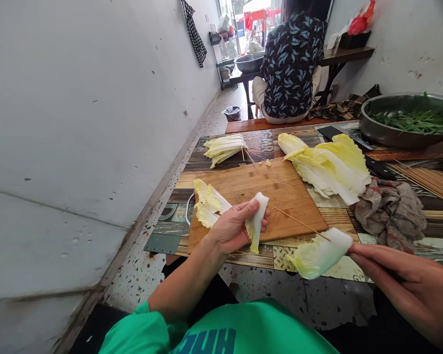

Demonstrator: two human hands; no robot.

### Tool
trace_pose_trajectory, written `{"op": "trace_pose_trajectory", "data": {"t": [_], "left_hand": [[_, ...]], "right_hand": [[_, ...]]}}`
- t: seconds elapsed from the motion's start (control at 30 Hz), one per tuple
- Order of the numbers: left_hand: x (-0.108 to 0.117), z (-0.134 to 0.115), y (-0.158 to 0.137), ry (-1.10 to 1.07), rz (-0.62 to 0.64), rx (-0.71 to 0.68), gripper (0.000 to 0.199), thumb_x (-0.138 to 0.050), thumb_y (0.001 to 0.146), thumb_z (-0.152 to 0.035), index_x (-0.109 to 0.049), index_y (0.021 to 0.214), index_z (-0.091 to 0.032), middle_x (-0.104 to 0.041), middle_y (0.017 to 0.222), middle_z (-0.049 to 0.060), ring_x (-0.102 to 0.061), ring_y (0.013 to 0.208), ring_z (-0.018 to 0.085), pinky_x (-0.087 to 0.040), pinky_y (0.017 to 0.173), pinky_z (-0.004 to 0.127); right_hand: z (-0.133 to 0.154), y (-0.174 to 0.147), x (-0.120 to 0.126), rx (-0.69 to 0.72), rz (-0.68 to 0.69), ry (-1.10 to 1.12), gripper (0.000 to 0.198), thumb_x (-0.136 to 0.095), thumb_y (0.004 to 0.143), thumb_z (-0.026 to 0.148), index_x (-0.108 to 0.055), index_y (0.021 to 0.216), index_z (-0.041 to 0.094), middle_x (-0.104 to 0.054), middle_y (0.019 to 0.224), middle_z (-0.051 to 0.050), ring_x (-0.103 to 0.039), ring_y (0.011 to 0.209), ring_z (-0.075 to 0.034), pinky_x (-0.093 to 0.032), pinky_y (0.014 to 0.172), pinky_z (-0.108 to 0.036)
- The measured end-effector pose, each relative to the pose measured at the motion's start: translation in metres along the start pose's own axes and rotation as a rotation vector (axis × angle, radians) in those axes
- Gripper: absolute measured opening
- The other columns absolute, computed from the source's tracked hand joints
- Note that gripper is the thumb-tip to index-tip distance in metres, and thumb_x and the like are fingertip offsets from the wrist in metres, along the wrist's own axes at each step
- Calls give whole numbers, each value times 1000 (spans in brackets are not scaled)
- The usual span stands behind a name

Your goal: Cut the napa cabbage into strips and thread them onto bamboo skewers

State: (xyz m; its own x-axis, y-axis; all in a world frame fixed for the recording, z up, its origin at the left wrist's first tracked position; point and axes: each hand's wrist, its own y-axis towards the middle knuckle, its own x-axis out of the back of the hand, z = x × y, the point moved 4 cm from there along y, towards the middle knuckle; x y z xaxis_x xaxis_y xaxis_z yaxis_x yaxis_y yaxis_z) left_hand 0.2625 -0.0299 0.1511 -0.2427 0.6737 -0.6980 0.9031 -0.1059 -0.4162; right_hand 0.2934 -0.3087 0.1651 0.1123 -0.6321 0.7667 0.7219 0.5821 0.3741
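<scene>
My left hand [239, 223] is closed around a small napa cabbage leaf [257, 221], its white stem end up between thumb and fingers. Lower right, my right hand [402, 282] pinches the end of a bamboo skewer [293, 218] beside the white base of a threaded cabbage leaf [321, 253]. The skewer's free tip points left, toward the leaf in my left hand. Beneath my left hand lies a wooden cutting board [266, 184] with loose cabbage leaves [208, 201] on its left part. Whether the right fingers also touch the threaded leaf, I cannot tell.
Skewered cabbage leaves [227, 149] lie behind the board; a larger leaf pile [328, 164] is right of it. Nearby are a crumpled cloth [389, 211], a knife [380, 168], bamboo skewers [428, 182] and a metal basin [387, 130] of greens. Another person [293, 64] sits beyond.
</scene>
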Motion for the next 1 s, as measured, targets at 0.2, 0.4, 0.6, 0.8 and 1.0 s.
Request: {"op": "trace_pose_trajectory", "data": {"t": [0.2, 0.4, 0.6, 0.8, 1.0], "left_hand": [[-2, -1, -1, -13, 11, 9, 18, -81, 82, -22, -67, 85, -10, -70, 75, 4, -65, 59, 10, -54, 59, 20], [-3, 1, 0, -14, 48, -3, 29, -90, 71, -25, -70, 84, -9, -72, 75, 5, -67, 59, 10, -55, 59, 19], [-2, -1, -1, 66, 15, -64, 43, -98, 57, -32, -72, 81, -8, -72, 75, 6, -67, 60, 12, -55, 60, 20], [-5, 0, -1, 120, 29, -81, 43, -98, 54, -34, -74, 78, -8, -72, 73, 6, -67, 61, 12, -52, 61, 21], [-10, 0, -1, 165, 31, -90, 44, -99, 52, -37, -75, 76, -8, -72, 71, 7, -65, 59, 12, -48, 60, 22]], "right_hand": [[1, 1, 2, -32, -7, 73, 24, -61, 92, 34, -81, 103, 29, -80, 95, -3, -77, 72, -21, -64, 71, -24], [4, 3, 1, -8, -26, 93, 22, -61, 92, 31, -81, 101, 25, -80, 95, -2, -77, 72, -18, -63, 71, -19], [-3, -3, 0, -48, 15, 73, 23, -60, 93, 33, -80, 104, 28, -80, 94, -1, -76, 72, -18, -63, 74, -22], [-13, -8, -2, -71, 50, 23, 26, -58, 94, 33, -80, 106, 28, -80, 97, -3, -76, 76, -20, -63, 73, -23], [-22, -10, -6, -50, 82, 41, 30, -57, 95, 42, -78, 113, 31, -80, 100, -2, -76, 78, -20, -63, 72, -23]]}}
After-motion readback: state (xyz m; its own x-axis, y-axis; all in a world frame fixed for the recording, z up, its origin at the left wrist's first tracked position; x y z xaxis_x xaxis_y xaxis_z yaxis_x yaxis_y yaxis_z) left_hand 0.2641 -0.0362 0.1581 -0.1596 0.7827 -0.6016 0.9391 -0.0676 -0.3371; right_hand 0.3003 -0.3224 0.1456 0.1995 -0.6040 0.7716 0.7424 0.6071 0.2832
